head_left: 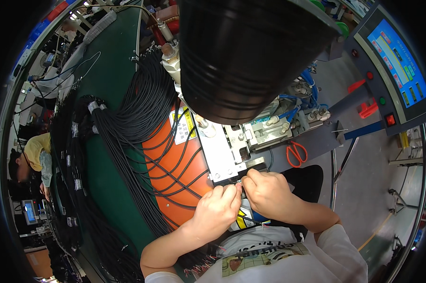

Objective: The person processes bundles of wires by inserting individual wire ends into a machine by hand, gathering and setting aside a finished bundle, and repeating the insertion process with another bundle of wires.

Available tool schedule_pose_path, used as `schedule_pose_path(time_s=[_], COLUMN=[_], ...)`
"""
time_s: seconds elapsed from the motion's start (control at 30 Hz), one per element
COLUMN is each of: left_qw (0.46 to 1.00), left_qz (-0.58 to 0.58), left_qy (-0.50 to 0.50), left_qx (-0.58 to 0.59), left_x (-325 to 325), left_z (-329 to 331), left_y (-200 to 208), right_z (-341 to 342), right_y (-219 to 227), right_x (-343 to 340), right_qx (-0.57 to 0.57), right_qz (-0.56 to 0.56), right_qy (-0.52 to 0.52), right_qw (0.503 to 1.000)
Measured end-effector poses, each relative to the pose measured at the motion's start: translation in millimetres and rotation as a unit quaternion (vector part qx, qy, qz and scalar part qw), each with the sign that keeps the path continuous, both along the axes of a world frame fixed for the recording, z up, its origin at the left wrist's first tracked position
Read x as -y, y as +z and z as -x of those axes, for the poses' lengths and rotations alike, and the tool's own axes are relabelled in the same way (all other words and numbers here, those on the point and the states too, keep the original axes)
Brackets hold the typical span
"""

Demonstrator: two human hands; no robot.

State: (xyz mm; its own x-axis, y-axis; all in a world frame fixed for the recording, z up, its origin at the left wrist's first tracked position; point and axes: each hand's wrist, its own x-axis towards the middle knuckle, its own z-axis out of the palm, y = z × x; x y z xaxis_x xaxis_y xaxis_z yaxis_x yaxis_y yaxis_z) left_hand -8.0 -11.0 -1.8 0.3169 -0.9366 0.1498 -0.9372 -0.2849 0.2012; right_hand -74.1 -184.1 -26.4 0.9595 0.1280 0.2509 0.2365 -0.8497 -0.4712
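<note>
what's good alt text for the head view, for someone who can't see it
A person's left hand and right hand, both curled closed, are close together at the near edge of a metal machine; anything held is too small to make out. Black cables spread over an orange panel to the left, and a lit screen stands upper right.

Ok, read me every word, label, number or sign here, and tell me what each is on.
I won't copy wording out, but here's where it appears:
White-and-yellow label, centre: printed characters, fairly clear.
Large screen, upper right: coloured fields, mostly too small to read.
White shirt: dark lettering, partly folded.
Yellow-striped label near the shirt: partly covered, unreadable.
Small screen, far left: any text too small.
</note>
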Motion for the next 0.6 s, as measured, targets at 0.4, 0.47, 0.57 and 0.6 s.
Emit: schedule_pose_path(time_s=[0.4,0.47,0.57,0.6], left_qw=[1.0,1.0,1.0,0.999], left_qz=[0.015,0.014,0.017,0.021], left_qy=[0.0,0.003,0.013,0.02], left_qx=[-0.015,-0.011,-0.01,-0.013], left_x=[1.9,1.7,2.0,1.6], left_z=[-3.9,-3.7,-4.7,-4.9], left_y=[-0.6,-1.6,-0.2,0.5], right_z=[-1.0,-2.9,-6.6,-7.4], right_y=[-22.6,-19.3,-10.7,-10.7], right_x=[3.8,4.0,10.0,9.5], right_qx=[0.12,0.088,0.031,0.031], right_qz=[-0.155,-0.165,-0.141,-0.141], right_qy=[-0.034,-0.038,-0.03,-0.03], right_qw=[0.98,0.982,0.989,0.989])
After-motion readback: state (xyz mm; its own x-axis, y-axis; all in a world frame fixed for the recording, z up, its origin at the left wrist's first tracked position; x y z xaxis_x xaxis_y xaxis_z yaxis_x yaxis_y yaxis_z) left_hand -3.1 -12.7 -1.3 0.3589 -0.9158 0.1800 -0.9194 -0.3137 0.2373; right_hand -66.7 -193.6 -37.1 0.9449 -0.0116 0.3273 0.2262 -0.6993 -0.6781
